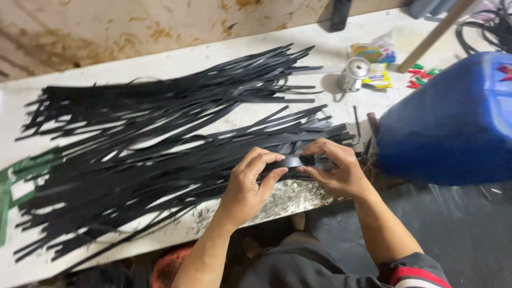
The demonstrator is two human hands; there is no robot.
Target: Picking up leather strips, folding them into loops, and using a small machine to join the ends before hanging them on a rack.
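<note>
Head view, looking down on two hands at the near edge of a white worktop (176, 64). Left hand (246, 184) and right hand (336, 168) are both curled, thumbs and fingertips pinched on one black strap (293, 161), which is bent into a loop and held between them just above the worktop edge; neither hand is open. Directly behind the hands lies a heap of black strips (160, 138), too many and too overlapped to count, fanned lengthwise across the worktop in two rough bundles, one nearer and one farther. Beyond the heap, toward the far right of the worktop, stands one small metal pot (353, 74) with a lid, just beside two small bright packets (376, 58). One blue plastic drum (453, 122) stands at the right, close to the right hand. One wooden stick (434, 34) slants across the upper right corner. Green tape (24, 170) marks the worktop at the far left. A stained wall (106, 26) runs along the back.
</note>
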